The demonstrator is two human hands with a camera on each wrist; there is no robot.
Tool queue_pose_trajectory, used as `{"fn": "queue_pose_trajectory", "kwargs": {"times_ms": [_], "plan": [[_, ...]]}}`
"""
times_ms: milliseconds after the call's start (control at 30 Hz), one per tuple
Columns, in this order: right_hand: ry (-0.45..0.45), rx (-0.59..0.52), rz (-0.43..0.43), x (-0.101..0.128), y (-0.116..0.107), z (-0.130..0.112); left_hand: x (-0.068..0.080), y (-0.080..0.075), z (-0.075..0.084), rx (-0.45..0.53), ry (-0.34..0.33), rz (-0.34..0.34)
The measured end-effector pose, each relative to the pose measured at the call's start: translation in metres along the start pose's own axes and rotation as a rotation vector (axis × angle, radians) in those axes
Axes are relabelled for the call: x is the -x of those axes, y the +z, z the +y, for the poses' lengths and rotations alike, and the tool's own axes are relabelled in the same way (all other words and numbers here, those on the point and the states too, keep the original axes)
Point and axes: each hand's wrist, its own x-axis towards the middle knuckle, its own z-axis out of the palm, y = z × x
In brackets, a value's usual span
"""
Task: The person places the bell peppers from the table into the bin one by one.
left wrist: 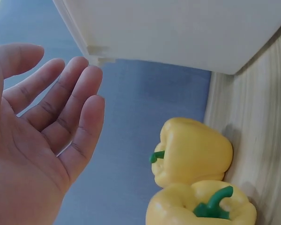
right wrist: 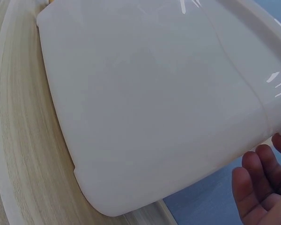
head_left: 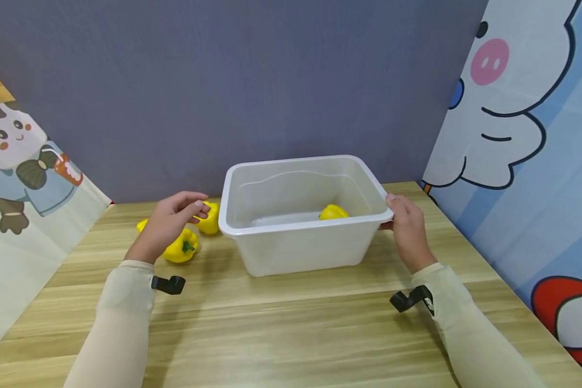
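Note:
A white plastic bin [head_left: 300, 249] stands on the table with a yellow bell pepper [head_left: 333, 212] inside it. My right hand [head_left: 409, 230] grips the bin's right rim, thumb on top; in the right wrist view its fingers [right wrist: 246, 194] curl beneath the rim. To the left of the bin, my left hand [head_left: 168, 222] hovers above more yellow bell peppers [head_left: 178, 250], its fingers loosely bent. The left wrist view shows its palm holding nothing, apart from two peppers with green stems [left wrist: 196, 150]. Another yellow piece [head_left: 141, 224] is mostly hidden behind that hand.
The wood-grain table [head_left: 291, 328] ends at a grey-blue back panel [head_left: 252, 81], close behind the bin. Cartoon-printed panels rise at the left [head_left: 9, 269] and right [head_left: 509, 226]. Each wrist carries a black strap mount [head_left: 168, 285].

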Motion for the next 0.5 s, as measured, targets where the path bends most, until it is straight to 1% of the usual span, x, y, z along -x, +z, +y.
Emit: {"fn": "queue_pose_trajectory", "kwargs": {"times_ms": [133, 300, 500], "plan": [[-0.004, 0.0, 0.006, 0.0002, 0.0002, 0.0005, 0.0026, 0.0007, -0.0041, -0.005, 0.004, 0.0], [0.006, -0.031, 0.017, -0.002, 0.0008, 0.0024, 0.0039, 0.0028, -0.0067, -0.008, -0.006, -0.003], [0.01, -0.043, 0.023, -0.0031, -0.0002, 0.0034, 0.0047, -0.0003, -0.0078, -0.029, -0.021, -0.008]]}}
